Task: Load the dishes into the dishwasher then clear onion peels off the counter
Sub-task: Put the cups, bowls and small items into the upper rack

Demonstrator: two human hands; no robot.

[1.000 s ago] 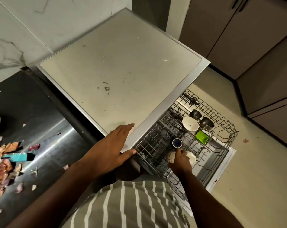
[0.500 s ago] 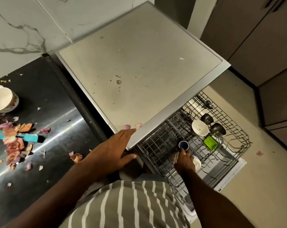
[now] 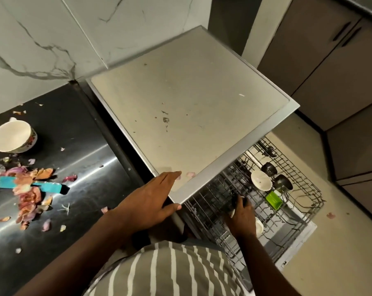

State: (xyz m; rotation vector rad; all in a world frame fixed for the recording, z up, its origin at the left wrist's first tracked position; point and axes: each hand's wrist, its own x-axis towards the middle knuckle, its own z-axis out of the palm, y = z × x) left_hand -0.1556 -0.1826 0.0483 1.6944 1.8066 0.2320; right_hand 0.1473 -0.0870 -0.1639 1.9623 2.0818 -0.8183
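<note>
- Dark steel counter (image 3: 78,189) beside a dishwasher, whose pale top (image 3: 191,107) overhangs the pulled-out rack (image 3: 291,212).
- Left hand (image 3: 151,201) flat on top's near corner, fingers straight and together, thumb under the edge.
- Right hand (image 3: 241,214) down in rack, fingers curled on a dark cup (image 3: 234,200) (blurred, grip unclear). Risk: tips between tines, knocks white bowl (image 3: 261,180).
- Onion peels (image 3: 29,195) and floral bowl (image 3: 14,136) uncleared on counter; one peel (image 3: 190,174) by left fingertips could drop into rack.

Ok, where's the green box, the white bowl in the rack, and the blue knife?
green box (image 3: 273,200): head view, on its open top.
white bowl (image 3: 261,180): head view, inside its hollow.
blue knife (image 3: 6,181): head view, on the blue handle, among the peels.
</note>
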